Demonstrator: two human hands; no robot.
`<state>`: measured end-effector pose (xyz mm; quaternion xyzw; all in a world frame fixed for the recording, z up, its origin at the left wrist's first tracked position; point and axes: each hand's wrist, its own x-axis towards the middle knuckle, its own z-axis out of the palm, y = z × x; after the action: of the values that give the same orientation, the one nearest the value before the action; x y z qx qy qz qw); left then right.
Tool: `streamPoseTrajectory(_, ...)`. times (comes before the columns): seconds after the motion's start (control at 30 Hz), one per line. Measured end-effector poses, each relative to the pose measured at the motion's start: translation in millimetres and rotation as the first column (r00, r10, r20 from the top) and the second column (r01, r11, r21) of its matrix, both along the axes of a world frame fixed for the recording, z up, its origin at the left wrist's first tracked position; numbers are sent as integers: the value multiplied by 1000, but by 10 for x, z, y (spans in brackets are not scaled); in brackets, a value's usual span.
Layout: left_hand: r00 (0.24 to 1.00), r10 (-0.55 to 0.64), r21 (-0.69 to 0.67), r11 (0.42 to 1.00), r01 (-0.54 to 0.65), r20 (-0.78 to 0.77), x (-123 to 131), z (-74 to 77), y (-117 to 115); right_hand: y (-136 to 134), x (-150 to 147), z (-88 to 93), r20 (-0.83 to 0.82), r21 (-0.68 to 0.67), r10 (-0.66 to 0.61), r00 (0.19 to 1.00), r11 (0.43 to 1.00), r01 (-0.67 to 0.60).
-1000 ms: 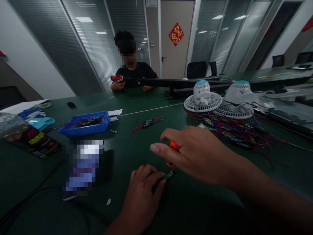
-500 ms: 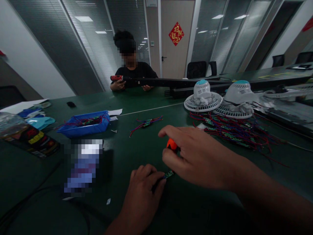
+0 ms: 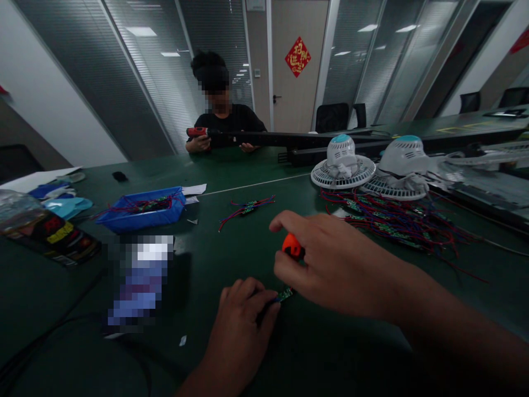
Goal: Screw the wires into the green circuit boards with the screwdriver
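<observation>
My left hand rests on the green table with its fingers curled, pinching a small green circuit board against the surface. My right hand is closed round an orange-handled screwdriver that stands upright, its tip down at the board. The thumb and fingers wrap the handle; the index finger arches over its top.
A blue tray of wired boards sits at the left, a loose wired board lies mid-table, and a heap of red and blue wired boards lies right, before two white fan heads. Across the table a person holds a red tool.
My right thumb, stretched out a second ago, has closed onto the orange handle, and the fingers have shifted round it. My left hand and the board stay put.
</observation>
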<state>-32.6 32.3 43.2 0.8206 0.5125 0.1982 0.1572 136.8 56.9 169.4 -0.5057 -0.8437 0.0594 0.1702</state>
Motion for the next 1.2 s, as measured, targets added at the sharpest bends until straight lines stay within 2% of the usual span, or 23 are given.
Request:
streamPoseTrajectory(0.27,1000,-3,12,1000,3,8,4,-10,3,-17,14,-1,-36,-19,37,999,999,-38)
streamPoseTrajectory(0.57,1000,-1,48,999,0,18,-8,-36,0,43,10,-18,95,49,-46,994,998,41)
streamPoseTrajectory(0.87,1000,10,18,1000,-10,0,10,14,-1,44,29,-24,12,9,-46,999,999,46)
streamPoseTrajectory(1.03,1000,9,18,1000,-9,-12,8,16,-11,32,44,33,-49,-19,-58,997,998,57)
streamPoseTrajectory(1.2,1000,17,-14,1000,-17,-1,17,33,-20,24,93,62,-73,-117,49,996,991,-57)
